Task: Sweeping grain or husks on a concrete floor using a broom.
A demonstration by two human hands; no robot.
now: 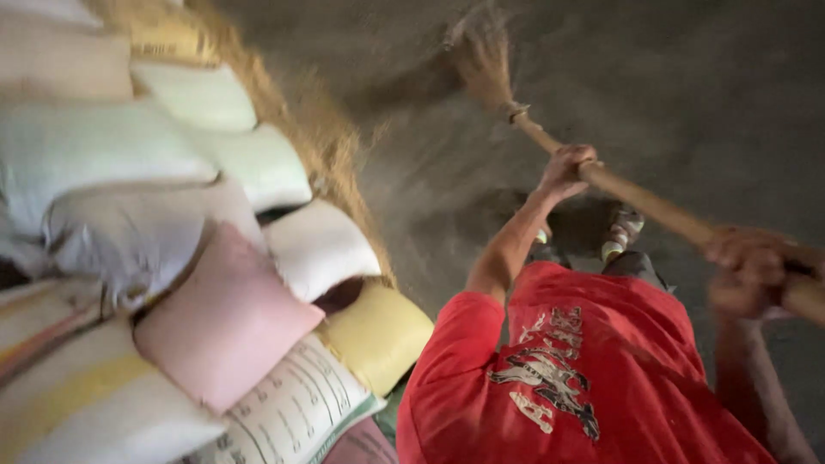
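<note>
I look down over my red printed shirt [584, 378]. Both my hands grip a long wooden broom handle [662, 210]. My left hand [567, 167] holds it lower down, nearer the brush. My right hand [752, 266] is closed around the upper end, close to the camera and blurred. The straw brush head [481, 60] is at the far end, sweeping over the grey concrete floor [687, 86] and smeared by motion. A strip of golden grain or husk [318, 137] lies on the floor along the foot of the sacks.
A tall stack of filled sacks [172, 258], white, pink, yellow and striped, fills the left side. My feet in light sandals [623, 232] stand on the floor below the handle.
</note>
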